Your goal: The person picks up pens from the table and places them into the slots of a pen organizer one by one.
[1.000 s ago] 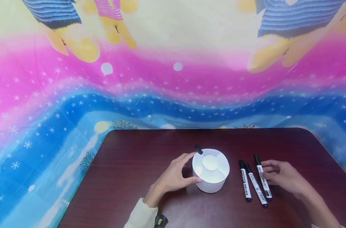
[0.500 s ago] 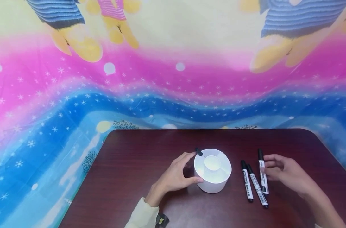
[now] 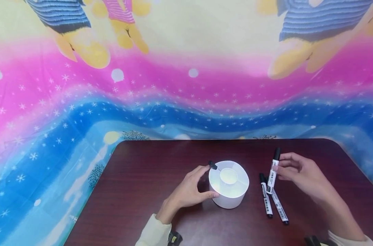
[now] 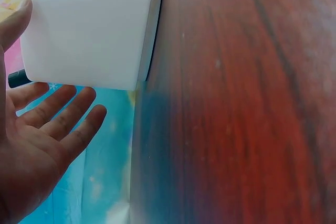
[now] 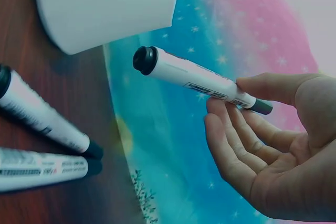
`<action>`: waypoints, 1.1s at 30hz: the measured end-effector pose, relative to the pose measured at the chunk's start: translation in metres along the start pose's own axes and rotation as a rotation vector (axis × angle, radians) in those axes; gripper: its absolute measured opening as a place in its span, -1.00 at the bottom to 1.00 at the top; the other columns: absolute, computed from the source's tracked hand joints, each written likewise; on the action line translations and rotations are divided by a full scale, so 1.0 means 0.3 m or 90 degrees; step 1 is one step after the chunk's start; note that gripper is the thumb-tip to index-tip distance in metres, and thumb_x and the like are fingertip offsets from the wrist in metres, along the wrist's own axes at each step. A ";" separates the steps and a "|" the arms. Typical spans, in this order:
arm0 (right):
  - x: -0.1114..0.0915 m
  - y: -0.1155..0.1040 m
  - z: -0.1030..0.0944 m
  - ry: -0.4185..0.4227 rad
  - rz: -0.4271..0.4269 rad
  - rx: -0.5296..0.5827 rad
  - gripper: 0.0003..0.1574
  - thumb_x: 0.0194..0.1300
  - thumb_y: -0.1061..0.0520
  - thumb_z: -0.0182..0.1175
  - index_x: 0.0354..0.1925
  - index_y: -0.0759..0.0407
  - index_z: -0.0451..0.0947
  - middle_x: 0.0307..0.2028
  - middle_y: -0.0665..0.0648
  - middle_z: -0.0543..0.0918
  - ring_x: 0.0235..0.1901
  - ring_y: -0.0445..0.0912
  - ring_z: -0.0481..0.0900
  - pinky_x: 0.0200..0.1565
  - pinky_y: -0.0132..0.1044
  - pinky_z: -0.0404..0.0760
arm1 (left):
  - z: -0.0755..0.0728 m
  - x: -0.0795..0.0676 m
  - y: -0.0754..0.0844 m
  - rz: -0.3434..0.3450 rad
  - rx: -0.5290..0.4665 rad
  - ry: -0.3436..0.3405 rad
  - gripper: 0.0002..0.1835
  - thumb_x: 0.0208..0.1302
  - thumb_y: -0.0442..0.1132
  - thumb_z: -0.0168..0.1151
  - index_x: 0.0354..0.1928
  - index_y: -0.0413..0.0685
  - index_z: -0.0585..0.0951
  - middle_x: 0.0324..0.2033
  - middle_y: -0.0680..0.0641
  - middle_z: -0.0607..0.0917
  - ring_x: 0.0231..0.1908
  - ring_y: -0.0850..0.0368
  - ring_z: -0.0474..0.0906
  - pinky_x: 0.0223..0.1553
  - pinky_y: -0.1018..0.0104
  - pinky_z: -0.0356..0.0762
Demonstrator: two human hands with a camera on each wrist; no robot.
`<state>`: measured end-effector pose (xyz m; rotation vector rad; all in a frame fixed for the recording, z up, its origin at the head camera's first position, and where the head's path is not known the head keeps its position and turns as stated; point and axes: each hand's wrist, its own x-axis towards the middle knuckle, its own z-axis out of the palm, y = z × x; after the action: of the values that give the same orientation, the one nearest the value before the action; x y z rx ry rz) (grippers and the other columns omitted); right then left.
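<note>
A white round pen holder (image 3: 230, 202) with compartments stands on the table; a black marker cap (image 3: 212, 165) pokes out over its left rear rim. My left hand (image 3: 189, 191) holds the holder's left side, thumb at the front and fingers at the back. Seen from the left wrist, that hand's fingers (image 4: 73, 106) touch the holder's white wall (image 4: 89, 35). My right hand (image 3: 306, 174) pinches a whiteboard marker (image 3: 273, 172), tilted, black cap up, between thumb and fingers. In the right wrist view this marker (image 5: 194, 77) appears raised off the table, its black end toward the holder.
Two more whiteboard markers lie on the dark red table (image 3: 143, 177) right of the holder: one on the left (image 3: 267, 203), the other (image 3: 280, 208) slanting beside it. A printed cloth (image 3: 186, 85) hangs behind the table's far edge.
My right hand has lifted the rightmost marker off the table and moved it up and left, over the top ends of the other two. The left hand stays on the pen holder.
</note>
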<state>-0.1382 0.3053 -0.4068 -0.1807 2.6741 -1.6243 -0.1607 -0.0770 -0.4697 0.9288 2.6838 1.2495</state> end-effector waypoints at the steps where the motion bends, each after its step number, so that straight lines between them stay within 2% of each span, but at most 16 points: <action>1: 0.003 -0.006 0.002 0.005 -0.006 0.005 -0.41 0.54 0.17 0.32 0.32 0.50 0.40 -0.15 -0.19 0.77 -0.20 -0.27 0.82 -0.15 -0.29 0.83 | 0.001 0.000 -0.001 0.001 0.000 0.001 -0.05 0.19 0.20 0.60 0.58 0.23 0.40 0.34 0.13 0.63 0.25 0.20 0.59 0.34 0.20 0.61; 5: 0.012 -0.030 0.011 0.025 -0.017 0.025 -0.44 0.54 0.18 0.32 0.30 0.47 0.41 -0.17 -0.25 0.75 -0.20 -0.28 0.82 -0.15 -0.28 0.83 | 0.004 -0.001 -0.006 0.002 -0.001 0.000 -0.05 0.19 0.20 0.60 0.58 0.24 0.41 0.33 0.13 0.63 0.24 0.21 0.59 0.32 0.22 0.62; 10: 0.023 -0.054 0.028 0.031 -0.034 0.072 -0.57 0.52 0.23 0.32 0.23 0.35 0.45 -0.17 -0.19 0.76 -0.21 -0.26 0.82 -0.15 -0.28 0.83 | 0.004 -0.002 -0.005 0.001 -0.002 -0.001 -0.05 0.19 0.20 0.60 0.59 0.23 0.40 0.33 0.13 0.63 0.23 0.21 0.60 0.31 0.22 0.63; 14: 0.034 -0.072 0.043 0.028 -0.043 0.115 -0.59 0.50 0.27 0.33 0.22 0.27 0.45 -0.16 -0.15 0.75 -0.21 -0.25 0.83 -0.15 -0.27 0.83 | 0.003 -0.002 -0.002 -0.003 -0.002 -0.004 -0.05 0.20 0.21 0.59 0.59 0.24 0.40 0.33 0.13 0.63 0.23 0.21 0.59 0.33 0.20 0.62; 20: 0.045 -0.103 0.058 0.030 -0.044 0.104 -0.58 0.51 0.24 0.33 0.23 0.26 0.45 -0.15 -0.17 0.74 -0.21 -0.27 0.83 -0.14 -0.28 0.83 | 0.003 0.004 0.001 -0.006 -0.008 -0.008 -0.05 0.20 0.21 0.59 0.59 0.25 0.40 0.35 0.13 0.62 0.25 0.21 0.59 0.34 0.19 0.61; 27: 0.059 -0.134 0.079 0.029 -0.047 0.143 -0.60 0.49 0.28 0.33 0.19 0.32 0.46 -0.17 -0.13 0.74 -0.22 -0.25 0.83 -0.15 -0.31 0.83 | 0.000 0.003 -0.003 -0.007 -0.020 -0.006 -0.06 0.20 0.21 0.59 0.58 0.23 0.41 0.34 0.12 0.62 0.22 0.20 0.62 0.31 0.21 0.64; 33: 0.066 -0.138 0.100 0.019 -0.054 0.158 -0.68 0.48 0.29 0.34 0.13 0.25 0.50 -0.18 -0.12 0.73 -0.23 -0.26 0.83 -0.17 -0.34 0.82 | -0.002 0.002 -0.003 -0.013 -0.021 -0.009 -0.06 0.21 0.22 0.58 0.59 0.24 0.40 0.34 0.12 0.62 0.21 0.20 0.62 0.30 0.21 0.65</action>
<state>-0.1519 0.2579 -0.3830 -0.2704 2.4861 -1.9785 -0.1617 -0.0775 -0.4698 0.9004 2.6459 1.2745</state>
